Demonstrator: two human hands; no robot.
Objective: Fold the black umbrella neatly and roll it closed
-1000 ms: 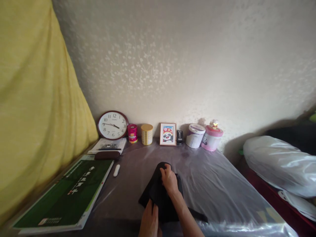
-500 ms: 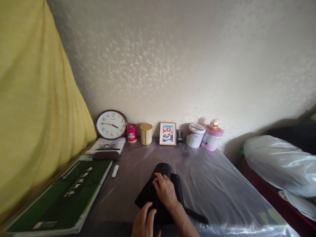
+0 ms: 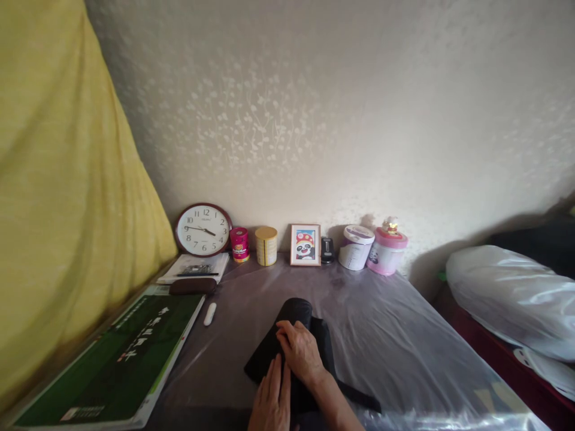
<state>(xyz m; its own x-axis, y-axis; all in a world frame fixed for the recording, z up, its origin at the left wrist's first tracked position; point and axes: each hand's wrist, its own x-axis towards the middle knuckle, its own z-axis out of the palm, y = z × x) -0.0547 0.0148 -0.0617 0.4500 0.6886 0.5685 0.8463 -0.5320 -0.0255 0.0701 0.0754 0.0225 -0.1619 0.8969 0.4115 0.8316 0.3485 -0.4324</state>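
Observation:
On the table lies a folded black cloth item (image 3: 265, 353), with a thin strap (image 3: 359, 396) trailing from it to the right; its exact kind does not show. My left hand (image 3: 272, 398) rests flat on its near left part, fingers stretched out and close together. Just beyond, my right hand (image 3: 300, 353) lies across the middle of the fold. Its fingers are bent and drawn together on the black cloth, and their tips are partly hidden. The two hands nearly touch.
A green book (image 3: 121, 359), a brown case (image 3: 193, 286) and a small white object (image 3: 209, 314) lie to the left. Along the wall stand a clock (image 3: 204, 230), pink tin (image 3: 239, 245), yellow tin (image 3: 266, 246), framed panda picture (image 3: 305, 245) and lidded tubs (image 3: 356, 248).
My left hand has moved forward and slightly right, and its fingers have straightened down onto the black cloth. My right hand stays on the fold, its fingers drawn closer together.

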